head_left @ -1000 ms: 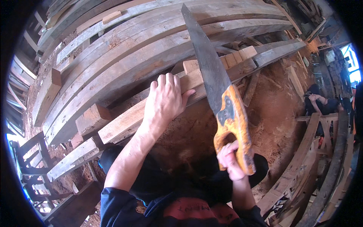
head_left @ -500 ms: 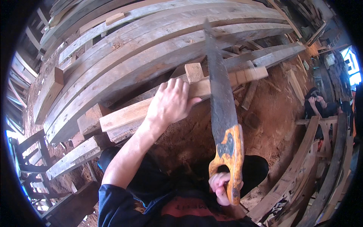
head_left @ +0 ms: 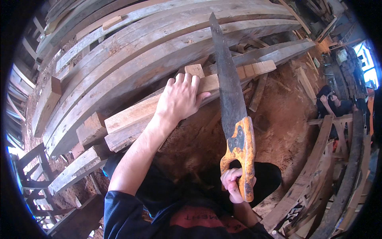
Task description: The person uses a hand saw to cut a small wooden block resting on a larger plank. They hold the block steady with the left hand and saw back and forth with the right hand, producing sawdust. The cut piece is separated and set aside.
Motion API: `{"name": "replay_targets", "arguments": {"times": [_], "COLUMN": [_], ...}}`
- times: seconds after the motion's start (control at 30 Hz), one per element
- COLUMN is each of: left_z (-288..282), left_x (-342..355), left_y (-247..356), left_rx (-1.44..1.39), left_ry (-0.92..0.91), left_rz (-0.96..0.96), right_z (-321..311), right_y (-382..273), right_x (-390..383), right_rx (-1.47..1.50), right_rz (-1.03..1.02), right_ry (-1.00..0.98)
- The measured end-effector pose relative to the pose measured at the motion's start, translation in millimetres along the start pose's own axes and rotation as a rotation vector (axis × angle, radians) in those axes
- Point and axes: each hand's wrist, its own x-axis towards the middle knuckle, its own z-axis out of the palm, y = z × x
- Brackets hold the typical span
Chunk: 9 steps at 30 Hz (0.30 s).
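Observation:
My right hand (head_left: 232, 183) is closed round the yellow-brown wooden handle of a handsaw (head_left: 230, 89). The long, dark blade points away from me and crosses a pale piece of lumber (head_left: 135, 114), its tip beyond the wood. My left hand (head_left: 178, 97) presses down on that lumber left of the blade, fingers curled over its far side and thumb along the near edge. Right of the blade, the lumber's end (head_left: 258, 68) shows several lines across it. A small wood block (head_left: 194, 70) stands just behind my left fingers. The cutting edge at the wood is hard to make out.
Long weathered beams (head_left: 159, 51) lie side by side beyond the lumber. Short beam ends (head_left: 91, 128) stick out at the left. Reddish dirt and sawdust (head_left: 274, 115) cover the ground. Planks (head_left: 306, 179) are stacked at the right, near another person (head_left: 332, 101) with raised hands.
The saw and my right hand have moved forward, away from me. My left hand stays on the lumber. The whole view has shifted slightly.

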Motion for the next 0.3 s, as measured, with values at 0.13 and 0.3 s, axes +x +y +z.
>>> {"name": "replay_targets", "arguments": {"times": [0.13,0.3], "left_z": [2.2,0.8], "left_x": [-3.5,-3.9], "left_y": [-0.3,-0.5], "left_rx": [0.006,0.024], "left_ry": [0.022,-0.030], "left_rz": [0.021,0.046], "right_z": [0.5,-0.8], "right_y": [1.3,1.9], "right_x": [-12.8,-9.9], "right_rx": [0.004,-0.052], "right_rz": [-0.004,-0.017], "right_ry": [-0.021,-0.079]}}
